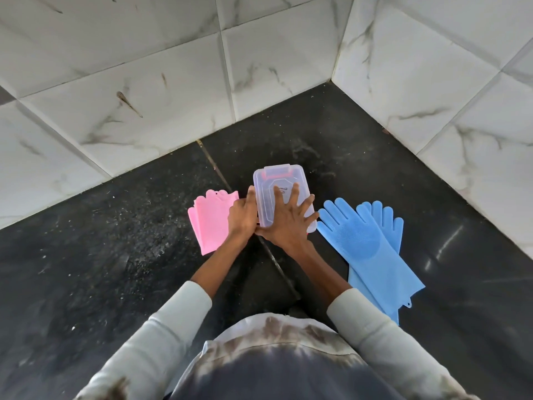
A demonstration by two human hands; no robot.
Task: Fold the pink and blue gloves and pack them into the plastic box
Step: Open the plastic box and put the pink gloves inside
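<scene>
Box: your clear plastic lidded box sits mid-counter on the black stone counter, near the back corner.
Right hand: fingers spread, pressing the lid flat.
Left hand: curled against the box's left edge.
Gloves: folded pink silicone gloves lie left; flat blue silicone gloves right.
Handling: likely floppy, grippy; take the cuffs.

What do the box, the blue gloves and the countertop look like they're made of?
Plastic box: translucent, frosted-looking plastic; the dark surface shows dimly through its lid.
Blue gloves: probably silicone or rubber; matte, with a field of tiny nubs on the palm.
Countertop: likely polished black stone in slabs; speckled, with a seam and glossy reflections.
</scene>
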